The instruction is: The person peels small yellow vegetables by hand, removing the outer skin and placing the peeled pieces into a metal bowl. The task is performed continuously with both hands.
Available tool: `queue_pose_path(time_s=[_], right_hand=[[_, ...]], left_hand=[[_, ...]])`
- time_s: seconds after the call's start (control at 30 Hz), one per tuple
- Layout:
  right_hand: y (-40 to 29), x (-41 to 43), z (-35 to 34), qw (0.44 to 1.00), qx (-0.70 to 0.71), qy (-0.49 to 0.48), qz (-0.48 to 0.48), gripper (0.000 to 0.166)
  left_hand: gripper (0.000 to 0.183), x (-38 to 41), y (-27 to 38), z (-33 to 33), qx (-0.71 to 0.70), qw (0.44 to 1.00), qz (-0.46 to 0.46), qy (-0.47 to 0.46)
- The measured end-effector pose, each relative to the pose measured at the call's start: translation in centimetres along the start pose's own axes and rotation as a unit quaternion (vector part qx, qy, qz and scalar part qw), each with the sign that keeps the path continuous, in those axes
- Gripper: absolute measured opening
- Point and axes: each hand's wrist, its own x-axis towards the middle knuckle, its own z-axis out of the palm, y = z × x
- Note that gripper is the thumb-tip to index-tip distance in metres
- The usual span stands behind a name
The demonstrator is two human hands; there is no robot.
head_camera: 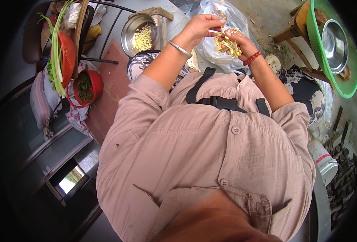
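My left hand (204,28), above my knees, pinches a strand at its fingertips, apparently a single soybean sprout. A loose bunch of soybean sprouts (230,48) with yellow heads and pale stems rests in my right hand (242,42), fingers curled round it. The two hands meet at their fingertips. Below them lies a clear plastic bag (210,56), partly hidden by the hands. To the left, a stainless steel bowl (125,37) holds a heap of sprouts (142,39). A wooden stool (161,13) stands beside or under the bowl; which one is hard to tell.
At left are a red basket (66,57) with celery stalks (56,57) against it and a red bucket (97,87) of green leaves. A green plastic basket (352,75) with a metal bowl (334,45) sits on a wooden chair (293,31) at right, above a white bucket (328,169).
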Motion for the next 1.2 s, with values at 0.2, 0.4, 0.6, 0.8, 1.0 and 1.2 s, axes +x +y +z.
queue_pose_path(time_s=[0.2,0.4,0.6,0.8,1.0,1.2], right_hand=[[-0.1,0.1,-0.2,1.0,-0.029,0.0,-0.005,0.017],[0.1,0.2,0.0,0.996,-0.09,0.013,0.022,0.017],[0.4,0.4,0.1,0.995,-0.097,0.011,0.03,0.021],[0.5,0.5,-0.1,0.994,-0.097,0.035,0.038,0.019],[0.5,0.7,-0.7,0.996,-0.076,0.034,0.028,0.02],[0.4,0.6,-0.9,0.996,-0.076,0.023,0.029,0.02]], left_hand=[[0.014,0.0,0.5,-2.2,-0.175,0.981,-0.017,-0.081],[0.018,0.6,-0.4,-1.8,-0.034,0.996,-0.052,-0.068],[0.02,0.9,-2.2,-1.2,0.263,0.96,0.099,-0.019],[0.017,1.2,-2.4,-1.2,0.276,0.951,0.141,0.003],[0.016,1.2,-2.0,-1.6,0.263,0.951,0.163,0.017],[0.015,0.9,-1.2,-1.9,0.271,0.953,0.134,-0.03]])
